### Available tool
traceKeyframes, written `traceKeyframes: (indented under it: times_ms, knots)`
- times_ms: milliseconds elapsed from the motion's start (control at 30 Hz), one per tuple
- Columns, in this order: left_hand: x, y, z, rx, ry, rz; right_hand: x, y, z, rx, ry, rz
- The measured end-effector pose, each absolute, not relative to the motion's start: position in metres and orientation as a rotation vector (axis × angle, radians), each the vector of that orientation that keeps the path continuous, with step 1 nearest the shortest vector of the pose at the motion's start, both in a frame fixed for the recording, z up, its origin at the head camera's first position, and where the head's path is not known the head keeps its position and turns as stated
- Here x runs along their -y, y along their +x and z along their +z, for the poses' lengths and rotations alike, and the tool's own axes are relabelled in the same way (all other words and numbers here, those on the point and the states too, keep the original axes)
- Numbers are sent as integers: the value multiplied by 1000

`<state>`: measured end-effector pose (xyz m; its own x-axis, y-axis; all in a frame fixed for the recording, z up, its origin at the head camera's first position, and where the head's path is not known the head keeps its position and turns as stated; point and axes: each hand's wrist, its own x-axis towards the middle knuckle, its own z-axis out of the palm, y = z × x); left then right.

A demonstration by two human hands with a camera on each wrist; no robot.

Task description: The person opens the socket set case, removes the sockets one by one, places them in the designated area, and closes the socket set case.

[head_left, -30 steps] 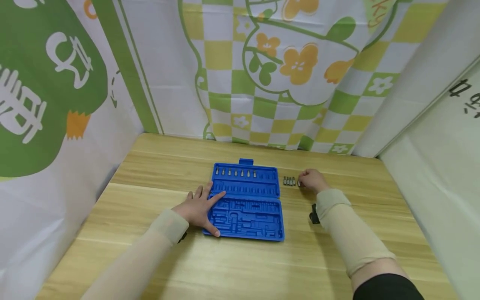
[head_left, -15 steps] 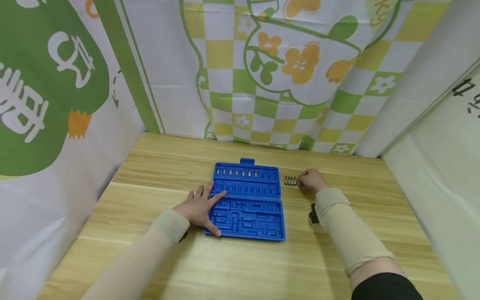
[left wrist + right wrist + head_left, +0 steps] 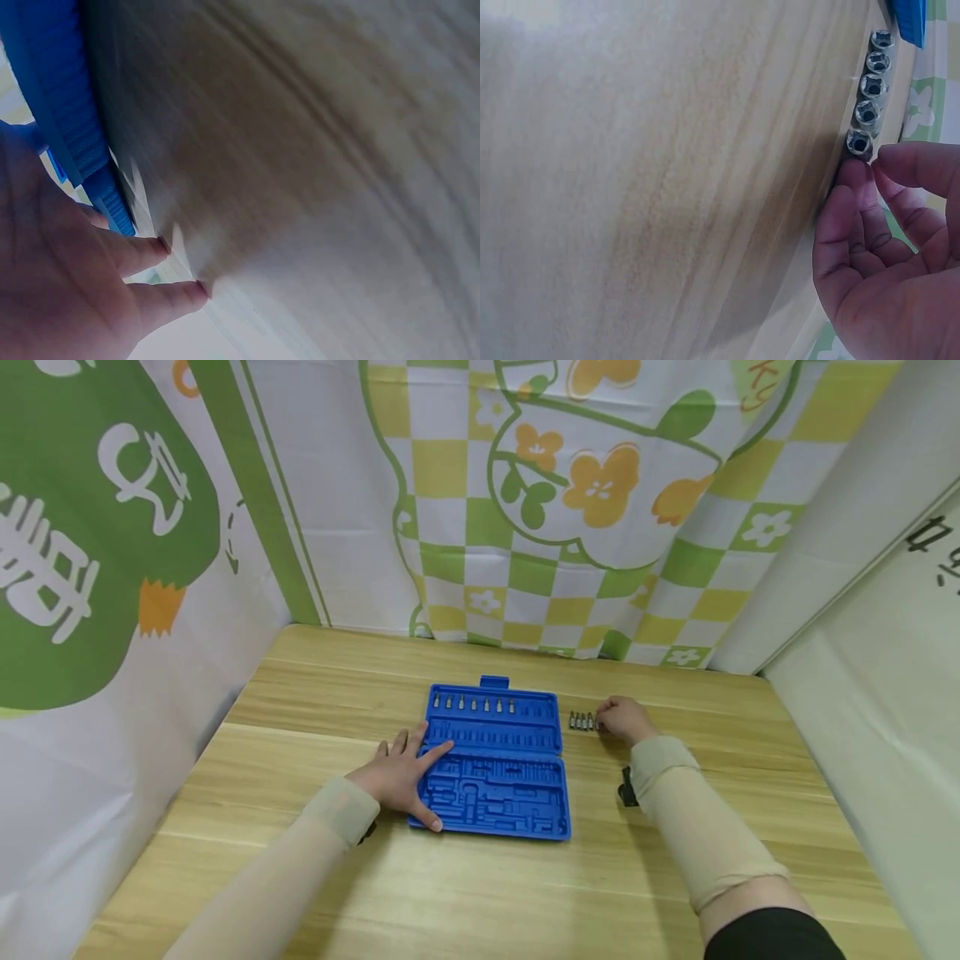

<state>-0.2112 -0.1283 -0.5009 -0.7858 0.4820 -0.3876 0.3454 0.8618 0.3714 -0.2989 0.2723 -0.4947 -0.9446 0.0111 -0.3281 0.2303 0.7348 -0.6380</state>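
The open blue case point(image 3: 495, 739) lies on the table point(image 3: 465, 902). On its left edge rests the left hand point(image 3: 388, 779), fingers widely spread, gripping nothing. To the right of the case, five metal bit sockets point(image 3: 872, 86) make a short row. The right hand point(image 3: 627, 721), with fingers curled, pinches the end socket point(image 3: 859, 142), the farthest from the case. Inside the case's upper half stand seven bits point(image 3: 473, 705).

Room before case point(image 3: 498, 753); left hand point(image 3: 393, 777) obstructs its left edge.
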Motion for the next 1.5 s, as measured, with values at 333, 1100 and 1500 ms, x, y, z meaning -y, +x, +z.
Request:
traceKeyframes:
  times_ms: [333,1100,1500]
  knots:
    - [127,-212,-502,-2555,601,387,-273,-300,-496,-2628,157,-1041]
    - [128,-210,-501,-2545,608,395,-275,-294,-488,-2642,-27,-880]
    - [127,-211,-501,-2535,598,399,-277,-295,-491,-2650,-26,-891]
